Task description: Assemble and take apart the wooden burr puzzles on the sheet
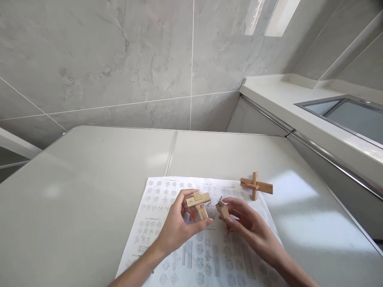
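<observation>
My left hand [184,219] is closed around a cross-shaped group of interlocked wooden puzzle pieces [198,201], held above a printed sheet [155,215]. Between the thumb and fingers of my right hand [248,221] is a single wooden puzzle piece [223,209], a short block with a dark mark on its end. A small gap separates this block from the group in my left hand. Beyond my right hand, another wooden cross of joined pieces [255,186] stands at the sheet's upper right edge. My fingers hide parts of both held things.
The sheet, covered in small diagrams, lies on a pale table [83,191] with a seam across it. A grey tiled wall [119,59] rises behind. At the right are a white counter [278,93] with a sink [353,115] and a metal rail along its front.
</observation>
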Tool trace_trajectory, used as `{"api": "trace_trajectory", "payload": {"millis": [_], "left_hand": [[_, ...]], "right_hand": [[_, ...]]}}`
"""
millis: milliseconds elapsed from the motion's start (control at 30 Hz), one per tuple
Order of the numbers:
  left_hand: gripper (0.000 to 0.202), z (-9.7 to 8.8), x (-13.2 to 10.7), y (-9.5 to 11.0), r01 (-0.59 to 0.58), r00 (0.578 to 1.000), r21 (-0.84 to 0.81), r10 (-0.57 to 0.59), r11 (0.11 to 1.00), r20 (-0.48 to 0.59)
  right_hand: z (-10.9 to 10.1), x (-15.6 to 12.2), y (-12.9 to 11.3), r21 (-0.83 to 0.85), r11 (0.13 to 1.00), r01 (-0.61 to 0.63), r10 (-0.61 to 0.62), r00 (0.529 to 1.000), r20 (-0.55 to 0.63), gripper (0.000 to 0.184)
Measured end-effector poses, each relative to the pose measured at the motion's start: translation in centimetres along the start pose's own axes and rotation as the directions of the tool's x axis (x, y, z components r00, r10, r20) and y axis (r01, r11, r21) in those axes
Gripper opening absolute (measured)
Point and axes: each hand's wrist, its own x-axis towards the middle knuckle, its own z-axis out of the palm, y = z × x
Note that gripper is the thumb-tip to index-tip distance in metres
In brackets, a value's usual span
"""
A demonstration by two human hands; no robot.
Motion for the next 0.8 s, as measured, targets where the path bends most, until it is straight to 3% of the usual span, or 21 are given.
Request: {"api": "trace_trajectory", "payload": {"millis": [167,367,500,567,667,800], "left_hand": [[0.065,0.19,-0.12,-0.16,0.001,1.0,0.029,-0.001,1.0,0.02],[0.063,0.35,-0.16,-0.51,-0.015,0.998,0.062,0.011,0.998,0.056],[0.062,0.49,-0.15,-0.52,-0.047,0.996,0.092,0.039,0.995,0.084],[0.061,0.62,-0.2,-0.43,-0.064,0.993,0.098,0.054,0.993,0.102],[0.059,0.81,-0.34,-0.38,-0.08,0.987,0.073,0.069,0.994,0.143],[0.059,0.87,-0.49,-0.74,-0.084,0.981,0.07,0.07,0.994,0.181]], "right_hand": [[-0.04,-0.12,-0.51,0.171,0.982,-0.081,0.074,0.996,0.043,0.043],[-0.34,-0.07,-0.98,0.156,0.985,-0.071,0.068,0.997,0.023,0.031],[-0.45,-0.09,-0.69,0.012,1.0,-0.014,0.014,1.0,0.003,0.028],[-0.34,-0.12,-0.45,-0.116,0.989,0.091,-0.095,0.995,-0.024,0.031],[-0.06,-0.22,-0.19,-0.354,0.909,0.22,-0.265,0.96,-0.084,0.035],[0.23,-0.5,0.0,-0.479,0.844,0.24,-0.298,0.953,-0.047,0.023]]}}
